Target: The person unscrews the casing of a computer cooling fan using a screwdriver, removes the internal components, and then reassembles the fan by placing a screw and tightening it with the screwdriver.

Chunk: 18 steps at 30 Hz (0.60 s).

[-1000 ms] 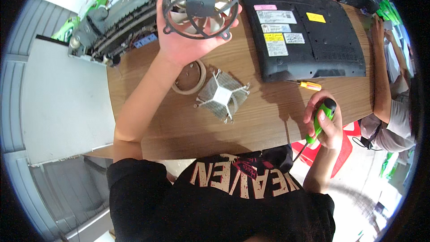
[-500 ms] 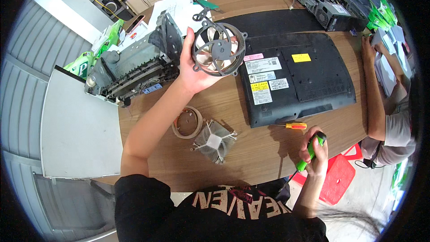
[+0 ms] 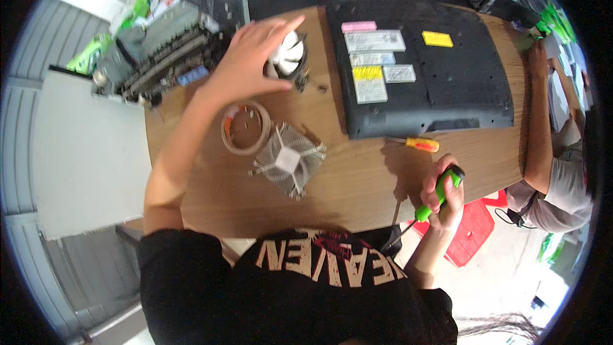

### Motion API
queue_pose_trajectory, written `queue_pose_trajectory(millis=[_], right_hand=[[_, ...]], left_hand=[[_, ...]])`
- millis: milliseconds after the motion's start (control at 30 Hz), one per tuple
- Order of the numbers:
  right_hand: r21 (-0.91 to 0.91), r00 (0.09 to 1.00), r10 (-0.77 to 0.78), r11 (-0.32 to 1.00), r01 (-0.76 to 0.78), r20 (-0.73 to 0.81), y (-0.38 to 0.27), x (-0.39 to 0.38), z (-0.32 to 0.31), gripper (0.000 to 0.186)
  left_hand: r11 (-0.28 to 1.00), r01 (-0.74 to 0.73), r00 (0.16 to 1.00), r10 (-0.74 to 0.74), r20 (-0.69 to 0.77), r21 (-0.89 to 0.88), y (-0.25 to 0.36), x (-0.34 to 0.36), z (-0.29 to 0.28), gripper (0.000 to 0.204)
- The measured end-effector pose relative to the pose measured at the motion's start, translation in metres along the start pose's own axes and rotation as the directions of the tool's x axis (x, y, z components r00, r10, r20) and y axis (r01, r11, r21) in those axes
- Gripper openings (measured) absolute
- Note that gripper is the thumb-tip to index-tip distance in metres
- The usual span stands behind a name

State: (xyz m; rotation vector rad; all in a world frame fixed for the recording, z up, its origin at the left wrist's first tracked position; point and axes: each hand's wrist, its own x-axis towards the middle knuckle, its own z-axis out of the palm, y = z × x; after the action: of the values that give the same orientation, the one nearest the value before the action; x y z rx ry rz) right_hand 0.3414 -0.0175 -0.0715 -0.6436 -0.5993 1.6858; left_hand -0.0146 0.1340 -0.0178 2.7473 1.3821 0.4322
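Observation:
A cooling fan (image 3: 290,54) with white blades and a dark frame lies on the wooden table, partly hidden behind my left hand (image 3: 252,61). The fingers and thumb of that hand are spread apart just over the fan's left side; whether they touch it I cannot tell. Closer to me, a silver finned heat sink (image 3: 288,161) rests next to a roll of tape (image 3: 225,129) with small bits inside its ring. My right hand (image 3: 445,201) is closed around the green handle of a screwdriver (image 3: 431,203), its shaft slanting down toward my shirt.
A large black laptop-like device (image 3: 440,83) lies label side up, with a yellow-and-red screwdriver (image 3: 421,144) before it. A dismantled grey machine part (image 3: 166,45) stands at the left. Another person's forearm (image 3: 539,128) is at the right, near a red stool (image 3: 469,233).
My left hand has lowered the fan from mid-air to the table and let go, and the blades now face up. My right hand still grips the green screwdriver. The view has shifted.

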Motion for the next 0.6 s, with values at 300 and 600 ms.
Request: queue_pose_trajectory(millis=[300, 600], right_hand=[[0.053, 0.993, -0.109, 0.992, 0.111, -0.044, 0.0, -0.001, -0.006, 0.021], [0.098, 0.994, -0.104, 0.99, 0.102, 0.016, -0.003, 0.0, -0.013, 0.017]], left_hand=[[0.941, 0.011, 1.0, -0.012, 0.0, -0.337, 0.026, -0.028, 0.004, 0.078], [0.979, -0.165, 0.873, 0.2, 0.445, -0.117, 0.082, -0.066, -0.024, 0.092]])
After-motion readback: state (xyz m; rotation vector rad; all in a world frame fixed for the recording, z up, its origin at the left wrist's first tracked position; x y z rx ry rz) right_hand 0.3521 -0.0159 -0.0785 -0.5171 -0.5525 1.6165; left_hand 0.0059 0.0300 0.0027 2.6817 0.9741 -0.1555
